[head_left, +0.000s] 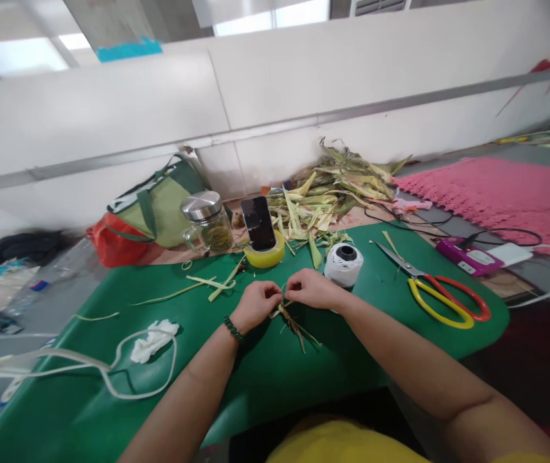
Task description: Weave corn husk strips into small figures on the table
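My left hand [257, 305], with a bracelet of dark green beads at its wrist, is closed in a pinch at the top of a small bundle of corn husk strips [294, 325]. From the other side my right hand [314, 289] pinches at the same spot, its fingertips almost meeting the left ones. Thin stems of the bundle hang down toward me over the green mat [333, 360]. A fine strand shows by the fingertips, too small to make out. Just beyond my right hand stands a white spool of thread [344, 265].
Big scissors [429, 289] with red and yellow handles lie open at right. Behind are a phone [258, 225] on a yellow tape roll [268, 256], a glass jar [212, 228] and a husk pile [323, 193]. A white cable [106, 370] and crumpled tissue [153, 341] lie left.
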